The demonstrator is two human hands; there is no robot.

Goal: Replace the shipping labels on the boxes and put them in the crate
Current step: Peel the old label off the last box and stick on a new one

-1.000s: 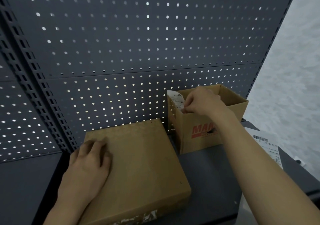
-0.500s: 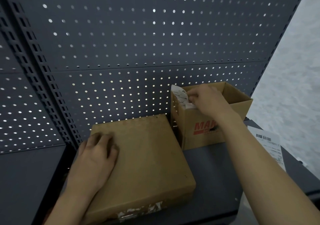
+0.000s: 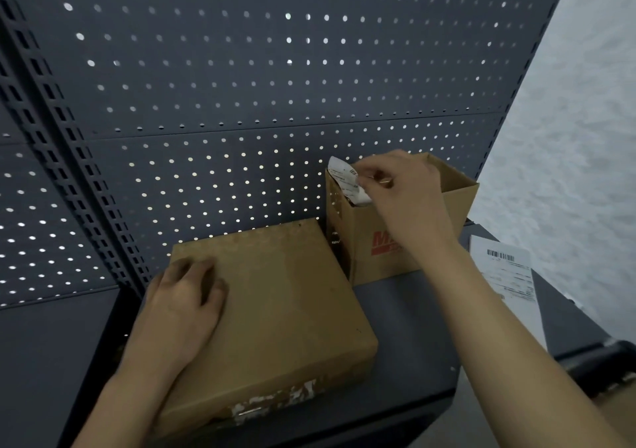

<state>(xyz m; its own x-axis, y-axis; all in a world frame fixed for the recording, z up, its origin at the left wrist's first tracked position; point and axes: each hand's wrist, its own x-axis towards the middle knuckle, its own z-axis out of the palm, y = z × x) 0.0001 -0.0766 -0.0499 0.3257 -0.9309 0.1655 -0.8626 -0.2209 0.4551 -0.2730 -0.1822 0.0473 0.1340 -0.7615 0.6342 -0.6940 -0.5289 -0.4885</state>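
A flat brown cardboard box [image 3: 285,303] lies on the dark shelf, with torn white label remains on its front edge. My left hand [image 3: 186,296] rests on the box's left part, fingers bent against the top. Behind it stands an open carton with red lettering [image 3: 385,258]. My right hand [image 3: 402,182] is over the carton's left rim and pinches a crumpled white used label [image 3: 346,180] that sticks up from the opening.
A fresh white label sheet with a barcode [image 3: 509,275] lies on the shelf [image 3: 409,313] at the right, near its edge. A dark pegboard [image 3: 275,86] closes off the back. A pale wall shows at far right.
My right hand has shifted slightly over the carton's rim with the crumpled label in its fingers. My left hand has stayed on the flat box.
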